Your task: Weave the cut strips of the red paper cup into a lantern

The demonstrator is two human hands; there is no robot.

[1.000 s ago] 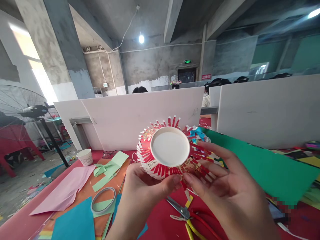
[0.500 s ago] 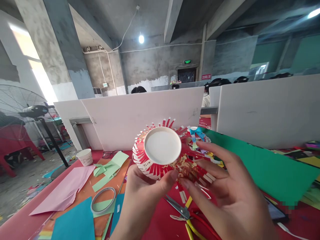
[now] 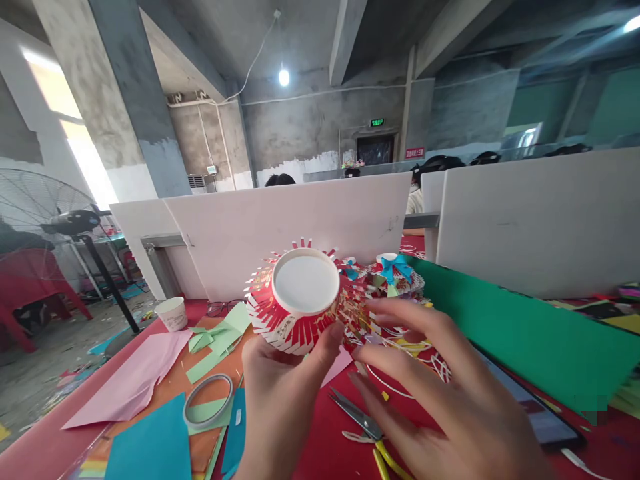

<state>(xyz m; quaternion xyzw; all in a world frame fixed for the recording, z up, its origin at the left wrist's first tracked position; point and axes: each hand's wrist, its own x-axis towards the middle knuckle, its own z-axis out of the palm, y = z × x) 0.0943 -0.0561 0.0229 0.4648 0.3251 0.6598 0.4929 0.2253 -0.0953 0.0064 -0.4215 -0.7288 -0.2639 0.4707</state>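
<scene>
My left hand (image 3: 285, 393) grips a red and white paper-cup lantern (image 3: 295, 303) with its side cut into strips, the white round bottom facing me. The thumb presses the lantern's lower right side. My right hand (image 3: 440, 393) hovers just right of it, fingers spread, fingertips near the splayed strips and holding nothing. Behind stands a second lantern with a blue bow (image 3: 395, 273) on the red table (image 3: 320, 440).
Scissors with yellow handles (image 3: 365, 427) lie below my hands. A tape roll (image 3: 207, 400), pink, green, blue and orange paper sheets (image 3: 135, 380) and a white paper cup (image 3: 171, 313) lie left. Green card (image 3: 525, 333), a phone (image 3: 535, 407) and white dividers (image 3: 300, 227) are right and behind.
The lantern has moved left and slightly down in my left hand. My right hand has let go of the strips and opened beside it. The second lantern is now uncovered.
</scene>
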